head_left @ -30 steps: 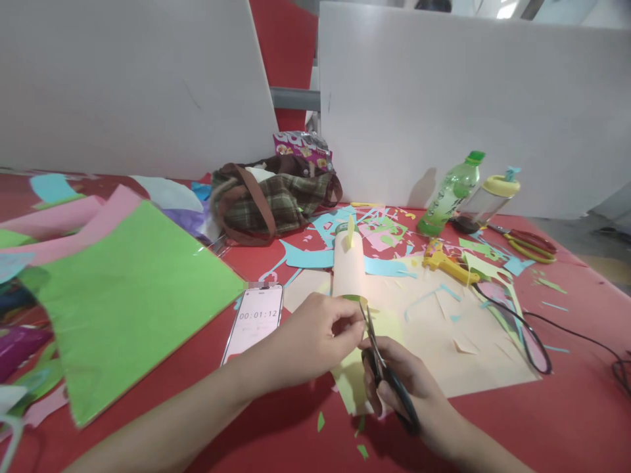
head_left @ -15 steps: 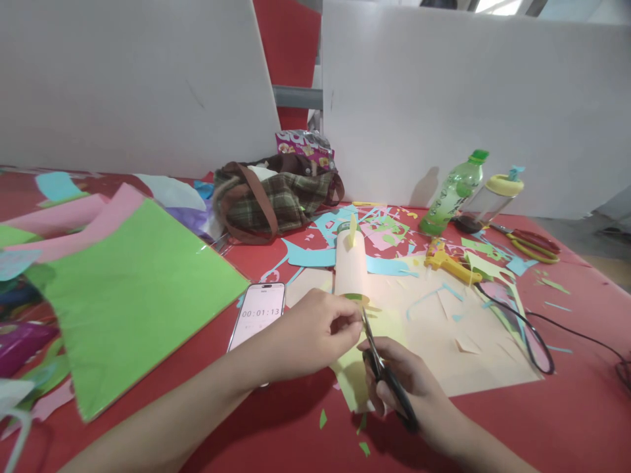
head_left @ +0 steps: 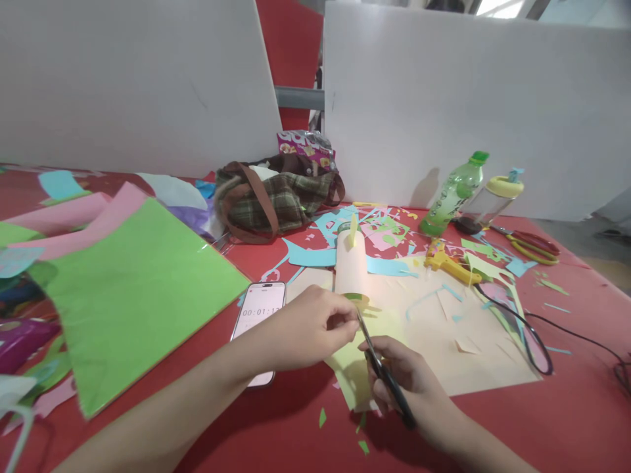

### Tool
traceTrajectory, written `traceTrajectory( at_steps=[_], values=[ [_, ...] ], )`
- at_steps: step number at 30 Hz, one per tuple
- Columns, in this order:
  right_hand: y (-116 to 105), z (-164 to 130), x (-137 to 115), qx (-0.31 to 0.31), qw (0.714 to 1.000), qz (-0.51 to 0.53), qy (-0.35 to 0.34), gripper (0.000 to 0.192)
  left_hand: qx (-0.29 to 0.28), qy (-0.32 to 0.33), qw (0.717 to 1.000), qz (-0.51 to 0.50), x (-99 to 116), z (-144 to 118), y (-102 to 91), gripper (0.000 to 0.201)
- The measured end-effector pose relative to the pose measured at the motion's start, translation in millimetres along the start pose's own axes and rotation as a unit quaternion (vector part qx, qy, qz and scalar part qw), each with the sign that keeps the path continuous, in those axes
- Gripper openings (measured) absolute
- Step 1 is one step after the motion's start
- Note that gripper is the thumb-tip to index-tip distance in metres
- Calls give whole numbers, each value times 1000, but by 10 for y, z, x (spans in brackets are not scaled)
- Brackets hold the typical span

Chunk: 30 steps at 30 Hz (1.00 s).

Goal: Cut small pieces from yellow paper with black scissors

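Scissors [head_left: 382, 372] in right hand [head_left: 409, 384]

Matt paper sheet [head_left: 351, 368], metal-bladed scissors [head_left: 382, 374]

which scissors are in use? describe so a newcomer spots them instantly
On the red table, find the beige sheet near the front edge. At its left corner the right hand holds black-handled scissors, blades up against a pale yellow paper. The other scissors, red and yellow, lie untouched at the far right.

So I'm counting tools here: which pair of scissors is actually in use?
The black-handled scissors in the right hand, beside the left hand. The red-and-yellow scissors lie untouched near the bottles.
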State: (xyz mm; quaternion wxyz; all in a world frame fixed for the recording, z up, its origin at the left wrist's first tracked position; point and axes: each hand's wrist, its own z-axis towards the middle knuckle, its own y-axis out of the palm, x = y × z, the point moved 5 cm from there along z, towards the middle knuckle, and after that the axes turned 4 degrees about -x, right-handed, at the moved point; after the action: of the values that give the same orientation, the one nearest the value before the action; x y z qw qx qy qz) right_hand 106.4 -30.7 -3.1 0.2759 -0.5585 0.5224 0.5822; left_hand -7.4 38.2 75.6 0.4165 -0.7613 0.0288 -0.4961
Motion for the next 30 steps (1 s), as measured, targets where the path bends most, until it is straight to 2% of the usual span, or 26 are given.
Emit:
traceTrajectory(
  at_steps=[5, 10, 12, 17, 20, 30],
  values=[
    [-30, 16, -11, 30, 999, -25, 13, 31, -5, -9, 1000, -10, -7, 2, -14, 24],
    [-52, 20, -157, 53, 996, -25, -73, 45, -22, 7, 1000, -4, 23, 8, 45, 22],
    [-66, 21, -184, 57, 994, -7, -92, 45, -39, 16, 999, -5, 52, 13, 111, 22],
    [-122, 28, -171, 98, 993, -1, -69, 35, -74, 39, 996, -6, 110, 34, 310, 22],
    [-110, 26, -167, 92, 994, -12, -54, 32, -87, 49, 995, -4, 113, 43, 375, 20],
    [-80, 23, -130, 67, 996, -36, -38, 34, -122, 64, 990, 13, 111, 50, 361, 23]
  ],
)
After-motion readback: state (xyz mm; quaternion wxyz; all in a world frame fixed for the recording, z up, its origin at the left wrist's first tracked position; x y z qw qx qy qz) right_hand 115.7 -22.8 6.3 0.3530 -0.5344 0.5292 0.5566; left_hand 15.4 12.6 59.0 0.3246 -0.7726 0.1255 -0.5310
